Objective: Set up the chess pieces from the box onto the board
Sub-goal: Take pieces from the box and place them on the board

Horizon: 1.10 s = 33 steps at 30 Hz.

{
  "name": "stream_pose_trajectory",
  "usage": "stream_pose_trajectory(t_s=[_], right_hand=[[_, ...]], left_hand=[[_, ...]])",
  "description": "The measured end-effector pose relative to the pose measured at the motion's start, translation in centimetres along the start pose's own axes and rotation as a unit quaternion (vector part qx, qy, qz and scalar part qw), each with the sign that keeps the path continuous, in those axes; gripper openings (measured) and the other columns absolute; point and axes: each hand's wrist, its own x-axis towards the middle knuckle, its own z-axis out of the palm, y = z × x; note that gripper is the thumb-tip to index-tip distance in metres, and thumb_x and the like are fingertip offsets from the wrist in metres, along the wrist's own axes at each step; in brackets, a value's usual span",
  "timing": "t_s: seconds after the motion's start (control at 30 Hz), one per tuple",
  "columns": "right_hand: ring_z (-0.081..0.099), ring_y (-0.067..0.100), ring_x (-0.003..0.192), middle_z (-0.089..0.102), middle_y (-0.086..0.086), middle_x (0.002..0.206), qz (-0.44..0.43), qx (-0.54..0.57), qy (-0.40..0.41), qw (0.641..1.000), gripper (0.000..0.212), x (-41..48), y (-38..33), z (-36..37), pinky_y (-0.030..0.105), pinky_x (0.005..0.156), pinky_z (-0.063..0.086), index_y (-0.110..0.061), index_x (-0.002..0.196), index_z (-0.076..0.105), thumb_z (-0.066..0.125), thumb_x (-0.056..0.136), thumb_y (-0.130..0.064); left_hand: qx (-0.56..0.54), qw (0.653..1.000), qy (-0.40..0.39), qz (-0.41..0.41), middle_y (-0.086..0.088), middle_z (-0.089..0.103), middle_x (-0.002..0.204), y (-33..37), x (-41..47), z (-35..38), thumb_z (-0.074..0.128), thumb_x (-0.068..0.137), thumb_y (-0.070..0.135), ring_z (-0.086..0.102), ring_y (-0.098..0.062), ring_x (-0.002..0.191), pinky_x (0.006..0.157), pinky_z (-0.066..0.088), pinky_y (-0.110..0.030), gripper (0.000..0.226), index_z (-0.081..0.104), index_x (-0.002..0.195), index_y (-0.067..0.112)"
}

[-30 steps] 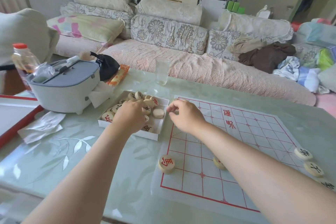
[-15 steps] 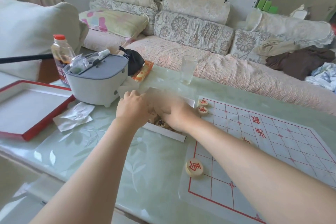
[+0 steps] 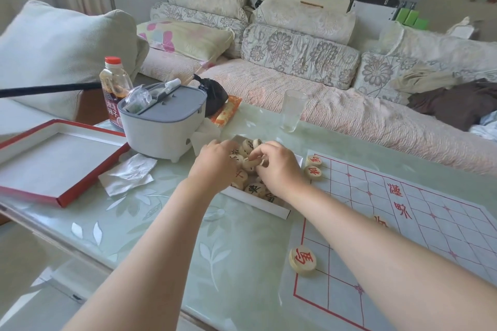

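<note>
Both hands are over the box (image 3: 279, 211) of pieces, which sits on the glass table (image 3: 150, 228) just left of the board (image 3: 435, 226), close enough that each piece needs only a short carry.

Left hand (image 3: 215, 166): knuckles up, fingers curled down into the pile. Fingertips are hidden, so I cannot tell whether they hold a piece. It probably steadies or sorts the heap.

Right hand (image 3: 279, 166): thumb and forefinger pinched together at the top of the pile, apparently closing on one pale disc. The piece itself is mostly covered and its character is unreadable.

Pieces in the box (image 3: 254, 188) lie jumbled, some face up with red or black characters, so each likely has to be read before picking.

On the board: two red pieces (image 3: 313, 172) lie touching at the far left corner, one red piece (image 3: 302, 259) at the near left corner, and another, partly hidden behind the right forearm, between them. All are along the left edge, presumably the red back row being filled first.

Box lid (image 3: 53, 158) is set aside to the left, well apart from the work area.

Judgement: early stage; most pieces are still boxed.
</note>
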Motion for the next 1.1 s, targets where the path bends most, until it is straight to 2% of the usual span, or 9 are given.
stream_pose_trajectory(t_s=[0.1,0.27,0.43,0.53,0.67,0.77,0.87,1.0,1.1], right_hand=[[0.056,-0.004,0.074,0.059,-0.008,0.097,-0.023,0.08,0.021,0.996,0.029,-0.7,-0.5,-0.3,0.004,0.065,0.04,-0.019,0.081,0.072,0.068,0.075,0.01],[0.064,0.008,0.076,0.068,-0.006,0.094,-0.024,0.131,0.063,0.989,0.032,-0.9,-1.1,-0.5,0.011,0.067,0.048,-0.022,0.075,0.073,0.071,0.071,0.009],[0.057,0.002,0.064,0.066,-0.005,0.074,0.001,0.122,0.067,0.99,0.026,-1.3,-1.4,-0.6,0.008,0.058,0.042,-0.024,0.082,0.069,0.072,0.074,0.0],[0.056,-0.002,0.066,0.066,-0.013,0.084,0.024,0.107,0.025,0.994,0.03,-1.4,-1.0,-0.5,0.012,0.062,0.044,-0.03,0.098,0.064,0.07,0.08,-0.007],[0.058,0.006,0.093,0.065,-0.014,0.104,0.07,0.021,-0.077,0.994,0.029,-1.4,0.1,-1.3,0.019,0.081,0.046,-0.031,0.113,0.065,0.063,0.09,-0.013],[0.058,0.008,0.096,0.062,-0.014,0.109,0.087,-0.03,-0.168,0.981,0.029,-1.9,0.0,-2.0,0.013,0.073,0.041,-0.03,0.119,0.068,0.063,0.092,-0.022],[0.059,0.013,0.098,0.065,-0.009,0.109,0.076,-0.073,-0.203,0.973,0.033,-2.0,-0.4,-1.9,0.023,0.077,0.043,-0.032,0.125,0.067,0.06,0.093,-0.028],[0.057,0.016,0.091,0.061,-0.007,0.094,0.095,-0.084,-0.211,0.969,0.031,-1.7,-0.5,-1.6,0.023,0.074,0.042,-0.031,0.121,0.067,0.062,0.09,-0.027],[0.057,0.019,0.095,0.06,-0.003,0.102,0.122,-0.107,-0.231,0.959,0.035,-1.5,-0.3,-1.5,0.022,0.072,0.041,-0.029,0.123,0.067,0.065,0.088,-0.023]], left_hand=[[-0.161,0.986,0.003,-0.042,-0.002,0.062,0.119,1.2,-0.1,-0.4,0.045,0.097,0.019,0.061,-0.023,0.1,0.082,0.053,-0.032,0.036,0.055,0.131,0.026],[-0.362,0.921,-0.048,-0.135,-0.005,0.068,0.104,1.1,-0.4,-1.1,0.065,0.087,0.008,0.068,-0.015,0.076,0.063,0.058,-0.025,0.041,0.061,0.126,0.017],[-0.474,0.85,-0.154,-0.169,-0.014,0.07,0.101,0.7,-0.8,-1.9,0.064,0.087,-0.002,0.063,-0.016,0.075,0.065,0.056,-0.022,0.032,0.066,0.118,0.005],[-0.436,0.878,-0.132,-0.143,-0.013,0.072,0.1,0.5,-0.7,-2.0,0.064,0.085,-0.002,0.063,-0.014,0.073,0.072,0.057,-0.027,0.029,0.071,0.111,0.01],[-0.318,0.937,-0.055,-0.133,-0.005,0.069,0.102,0.6,-0.6,-1.8,0.06,0.086,-0.003,0.058,-0.009,0.064,0.045,0.043,-0.014,0.035,0.069,0.113,0.019],[-0.234,0.964,-0.034,-0.122,-0.006,0.067,0.109,0.4,-0.6,-1.3,0.05,0.086,-0.005,0.062,-0.018,0.081,0.06,0.051,-0.024,0.043,0.067,0.115,0.022],[-0.195,0.975,-0.014,-0.102,-0.006,0.068,0.107,0.7,-0.8,-1.1,0.05,0.086,0.0,0.063,-0.027,0.094,0.076,0.053,-0.034,0.04,0.068,0.114,0.021],[-0.146,0.985,0.007,-0.09,-0.002,0.067,0.11,0.9,-0.9,-0.8,0.049,0.09,0.011,0.062,-0.026,0.099,0.083,0.055,-0.037,0.035,0.066,0.117,0.024],[-0.112,0.989,0.013,-0.096,-0.002,0.065,0.115,0.9,-0.8,-0.7,0.048,0.088,0.012,0.062,-0.029,0.101,0.081,0.053,-0.036,0.039,0.063,0.122,0.024]])
